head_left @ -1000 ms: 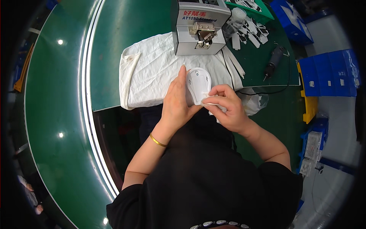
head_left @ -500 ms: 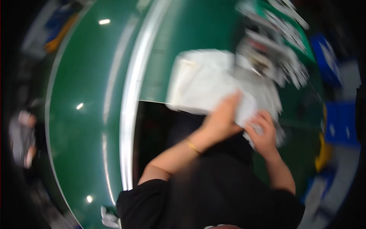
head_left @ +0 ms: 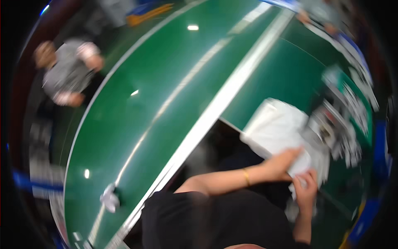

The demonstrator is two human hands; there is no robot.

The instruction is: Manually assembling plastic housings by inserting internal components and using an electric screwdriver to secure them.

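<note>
At table edge, lower right: left hand (head_left: 282, 164) flat on white part (head_left: 302, 162), fingers spread. Right hand (head_left: 306, 189) gripping its near end. Part lies on white cloth (head_left: 275, 124). Frame motion-blurred.

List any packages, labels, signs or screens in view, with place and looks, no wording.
None can be made out; the picture is motion-blurred.
Grey machine: right on the green table, boxy; no label discernible.
White cloth: under both hands, left hand and right hand, which hold a white part.
</note>
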